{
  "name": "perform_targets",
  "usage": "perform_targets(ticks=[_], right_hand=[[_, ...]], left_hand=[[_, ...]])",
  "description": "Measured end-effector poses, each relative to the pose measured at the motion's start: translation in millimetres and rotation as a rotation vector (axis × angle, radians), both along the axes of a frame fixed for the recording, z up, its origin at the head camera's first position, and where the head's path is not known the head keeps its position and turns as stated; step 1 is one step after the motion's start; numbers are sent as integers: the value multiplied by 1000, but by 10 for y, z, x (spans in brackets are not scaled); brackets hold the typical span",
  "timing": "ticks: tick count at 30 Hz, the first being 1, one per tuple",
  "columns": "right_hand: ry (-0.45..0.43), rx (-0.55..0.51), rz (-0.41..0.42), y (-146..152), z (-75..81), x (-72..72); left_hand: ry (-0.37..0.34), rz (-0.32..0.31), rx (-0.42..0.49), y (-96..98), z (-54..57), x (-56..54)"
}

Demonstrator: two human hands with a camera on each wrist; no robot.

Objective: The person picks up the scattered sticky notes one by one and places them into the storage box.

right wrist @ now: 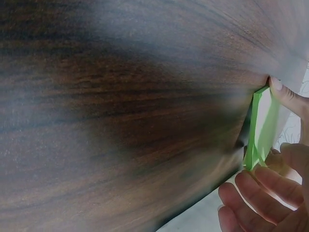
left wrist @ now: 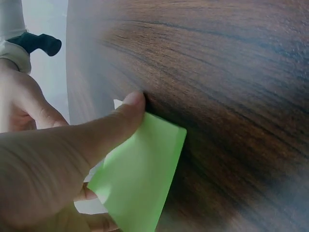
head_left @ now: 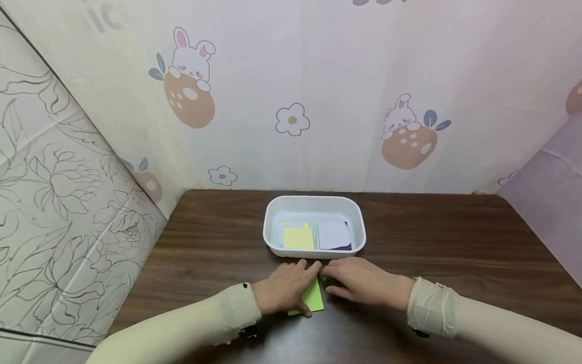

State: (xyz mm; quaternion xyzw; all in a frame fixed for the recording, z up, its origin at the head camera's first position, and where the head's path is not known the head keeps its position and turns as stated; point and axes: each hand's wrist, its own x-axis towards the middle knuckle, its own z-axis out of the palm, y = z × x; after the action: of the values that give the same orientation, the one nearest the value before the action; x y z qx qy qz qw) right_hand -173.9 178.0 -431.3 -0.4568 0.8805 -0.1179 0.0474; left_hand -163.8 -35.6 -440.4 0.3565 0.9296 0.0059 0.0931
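A light green pad of sticky notes [head_left: 313, 297] lies on the dark table in front of a white container. Over its left part lies my left hand [head_left: 286, 286], holding it between the thumb at the near edge and the fingers at the far side. In the left wrist view the thumb sits on the edge of the green pad [left wrist: 145, 166]. Just right of the pad is my right hand [head_left: 364, 279], fingers loosely bent and holding nothing. The right wrist view has its fingertips close to a corner of the pad [right wrist: 263, 125]; whether they touch is unclear.
The white container [head_left: 313, 255] stands behind the hands. Inside it lie yellow notes [head_left: 298, 237] on the left, and white notes [head_left: 334, 234] over purple ones [head_left: 344, 247] on the right. A patterned curtain [head_left: 254, 76] hangs behind the wood-grain table [head_left: 454, 242].
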Motion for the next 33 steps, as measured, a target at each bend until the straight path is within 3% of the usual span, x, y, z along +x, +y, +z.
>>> perform_targets(ticks=[7, 20, 33], right_hand=[[7, -17, 3, 5, -4, 0], [31, -15, -4, 32, -31, -2], [38, -23, 3, 25, -40, -14]], left_hand=[[78, -41, -46, -32, 12, -15], [102, -82, -21, -40, 61, -54], [38, -64, -15, -54, 107, -90]])
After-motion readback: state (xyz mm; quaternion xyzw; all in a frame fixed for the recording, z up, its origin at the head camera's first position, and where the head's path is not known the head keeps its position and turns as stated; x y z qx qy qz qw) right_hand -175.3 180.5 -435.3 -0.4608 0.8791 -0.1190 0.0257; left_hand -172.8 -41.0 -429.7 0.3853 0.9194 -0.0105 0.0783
